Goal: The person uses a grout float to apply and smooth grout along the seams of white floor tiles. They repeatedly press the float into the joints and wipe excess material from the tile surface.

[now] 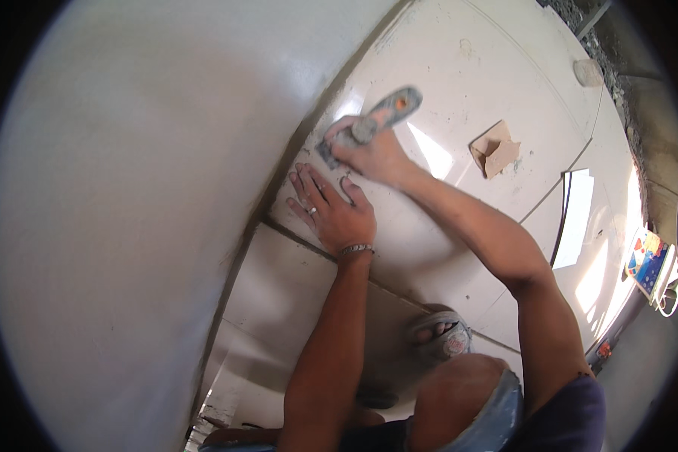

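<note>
My right hand [365,157] is closed round a scraper [390,110] with a thick grey, dusty handle and an orange spot near its butt end. The handle points up and to the right, and the tool's dark lower end meets the pale floor tile close to the wall. My fingers partly hide its blade. Just below, my left hand [331,211] lies flat on the tile with its fingers spread toward the wall joint. It holds nothing; a ring and a bracelet are on it. Dark crumbs dot the tile around both hands.
A smooth pale wall [128,211] rises along the left. Broken tile pieces [496,149] lie right of my hands, with a white strip [574,218] beyond. A colourful printed bag [648,264] stands at the far right. My sandalled foot [441,335] is near the bottom.
</note>
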